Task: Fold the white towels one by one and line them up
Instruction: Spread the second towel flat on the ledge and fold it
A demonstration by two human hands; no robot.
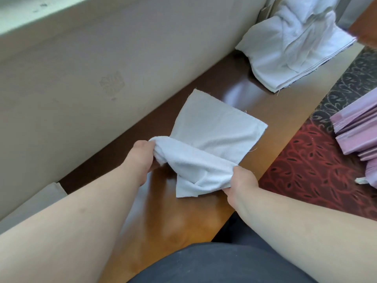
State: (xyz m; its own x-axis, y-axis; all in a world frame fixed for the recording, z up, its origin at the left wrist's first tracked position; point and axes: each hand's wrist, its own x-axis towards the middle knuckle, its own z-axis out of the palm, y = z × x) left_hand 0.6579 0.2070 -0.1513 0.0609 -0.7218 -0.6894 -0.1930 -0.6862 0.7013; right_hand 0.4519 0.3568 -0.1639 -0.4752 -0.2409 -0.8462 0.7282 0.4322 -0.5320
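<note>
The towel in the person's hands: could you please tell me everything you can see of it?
The towel is a small white terry cloth with frayed, thready edges. Its far half lies flat on the glossy wooden surface; its near edge is lifted and bunched. The left hand grips one bunched end and the right hand pinches the other, with a loose flap hanging below between them. It lies apart from the towel pile farther back.
</note>
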